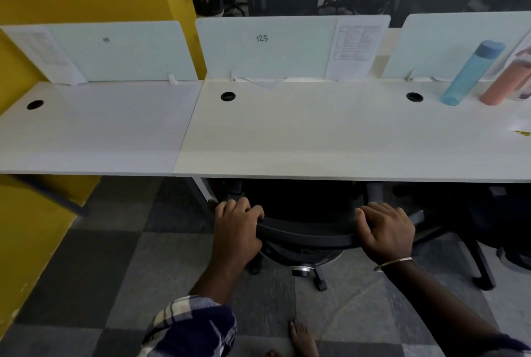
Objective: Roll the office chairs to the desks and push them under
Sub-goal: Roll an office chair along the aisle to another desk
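A black office chair [306, 231] stands tucked under the white desk [330, 138], its seat hidden beneath the desktop and only the top of its backrest and part of its wheeled base showing. My left hand [237, 227] grips the left end of the backrest's top edge. My right hand [386, 231], with a thin bangle at the wrist, grips the right end. Both sets of fingers curl over the rim.
A second black chair [471, 224] sits under the desk to the right. A blue bottle [472, 72] and an orange bottle [507, 81] stand on the desk's right side. A yellow pillar [37, 213] stands left. My bare foot [303, 338] is on the carpet.
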Tool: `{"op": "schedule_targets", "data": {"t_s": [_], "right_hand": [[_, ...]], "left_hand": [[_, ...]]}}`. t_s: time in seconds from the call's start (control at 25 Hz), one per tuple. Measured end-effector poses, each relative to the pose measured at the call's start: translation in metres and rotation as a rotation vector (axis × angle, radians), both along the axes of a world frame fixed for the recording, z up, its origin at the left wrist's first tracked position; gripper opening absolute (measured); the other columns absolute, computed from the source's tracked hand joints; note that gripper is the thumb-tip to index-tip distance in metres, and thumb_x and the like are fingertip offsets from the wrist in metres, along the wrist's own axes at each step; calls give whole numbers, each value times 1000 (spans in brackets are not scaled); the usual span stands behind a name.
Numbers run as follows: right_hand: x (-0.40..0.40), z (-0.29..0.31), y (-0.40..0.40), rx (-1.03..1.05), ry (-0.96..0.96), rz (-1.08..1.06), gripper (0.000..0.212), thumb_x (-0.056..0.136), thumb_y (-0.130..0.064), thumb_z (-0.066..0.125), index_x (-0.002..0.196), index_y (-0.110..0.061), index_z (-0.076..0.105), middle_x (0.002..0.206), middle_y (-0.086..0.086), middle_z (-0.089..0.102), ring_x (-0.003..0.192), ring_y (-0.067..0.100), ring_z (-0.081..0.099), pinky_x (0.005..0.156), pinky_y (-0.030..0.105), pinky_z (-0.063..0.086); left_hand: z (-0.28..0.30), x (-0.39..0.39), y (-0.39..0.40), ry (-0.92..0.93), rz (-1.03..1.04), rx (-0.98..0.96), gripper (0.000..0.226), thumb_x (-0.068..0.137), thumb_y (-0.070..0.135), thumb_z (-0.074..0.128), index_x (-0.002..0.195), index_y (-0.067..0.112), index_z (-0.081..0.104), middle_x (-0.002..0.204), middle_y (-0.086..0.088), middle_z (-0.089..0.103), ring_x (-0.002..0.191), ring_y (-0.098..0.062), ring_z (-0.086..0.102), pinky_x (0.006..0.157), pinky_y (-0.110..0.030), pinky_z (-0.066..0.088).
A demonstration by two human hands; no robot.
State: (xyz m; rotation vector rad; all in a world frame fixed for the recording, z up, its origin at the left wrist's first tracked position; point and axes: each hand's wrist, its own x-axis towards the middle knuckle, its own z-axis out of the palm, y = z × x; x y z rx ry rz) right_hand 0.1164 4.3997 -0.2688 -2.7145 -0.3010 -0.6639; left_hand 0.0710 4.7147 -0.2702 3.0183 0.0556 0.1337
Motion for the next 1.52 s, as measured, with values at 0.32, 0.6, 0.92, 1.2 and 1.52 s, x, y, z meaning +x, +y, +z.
{"op": "schedule_targets", "data": {"t_s": [0.32,0.6,0.92,1.2,1.52], "right_hand": [[28,23,-10,336,278,-35,38,91,-52,50,67,-29,68,62,-9,62,62,14,62,61,35,43],[42,44,84,505,672,707,13,97,-14,70,85,-17,74,81,-3,73,78,16,70,76,45,55],[7,60,272,371,708,1099,11,99,-15,69,90,-20,74,85,-9,73,79,10,70,76,35,55],[-111,46,466,149,839,1406,8,95,-11,72,88,-13,76,79,-6,73,74,6,66,74,32,50],[-267,19,613,-101,1020,1721,8,91,-19,75,87,-25,77,72,-19,69,65,-2,61,60,11,41]], "left_hand": [[11,7,-13,63,-28,-83,59,63,29,73,120,40,60,112,12,54,107,-18,54,103,-39,36],[8,-33,0,-19,-67,-402,87,88,34,75,162,29,30,171,15,21,159,-12,15,128,-33,17],[-2,-175,101,-134,400,-579,78,99,58,53,161,20,25,167,9,25,155,-8,25,124,-17,17],[-4,-342,200,-160,879,-684,82,97,32,71,163,30,22,165,6,33,142,-17,44,110,-19,33],[-14,-527,230,-239,1298,-660,84,97,55,64,163,43,13,160,16,37,143,-8,42,108,-24,40]]}}
